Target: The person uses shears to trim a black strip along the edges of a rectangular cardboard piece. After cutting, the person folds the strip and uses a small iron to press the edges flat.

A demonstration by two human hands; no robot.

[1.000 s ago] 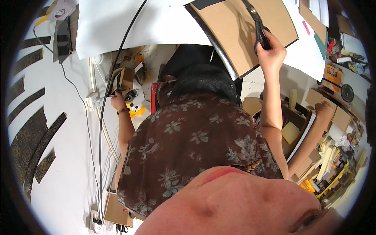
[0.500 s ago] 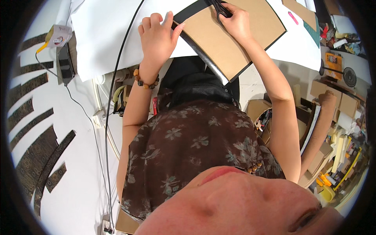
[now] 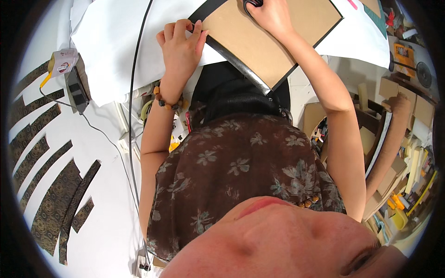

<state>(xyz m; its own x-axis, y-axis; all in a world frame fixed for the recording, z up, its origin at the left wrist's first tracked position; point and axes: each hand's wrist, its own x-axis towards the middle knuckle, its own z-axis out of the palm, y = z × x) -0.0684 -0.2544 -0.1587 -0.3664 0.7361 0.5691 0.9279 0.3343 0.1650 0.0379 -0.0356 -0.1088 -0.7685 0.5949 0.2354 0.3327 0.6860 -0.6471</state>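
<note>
A tan board point(image 3: 252, 44) with black edging lies on the white-covered table, its near corner over my lap. Along its lower left side runs a shiny black strip point(image 3: 241, 70). My left hand point(image 3: 178, 51) is at the board's left corner, thumb and forefinger closed on the black edging point(image 3: 204, 14) there. Higher up, my right hand point(image 3: 271, 18) rests over the board and grips black-handled scissors point(image 3: 253, 3). The blades run out of the picture at the top edge.
A black cable point(image 3: 134, 69) crosses the table at left. A phone point(image 3: 78, 90) stands by a small box point(image 3: 64, 62). Dark patterned fabric strips point(image 3: 55, 199) lie on the white surface at left. Cardboard and tools point(image 3: 398, 201) crowd the right side. A pink object point(image 3: 353, 4) lies beyond the board.
My right hand and the scissors have moved up and left, partly out of view. My left hand's thumb and forefinger have closed at the board's corner. The whole view has shifted slightly.
</note>
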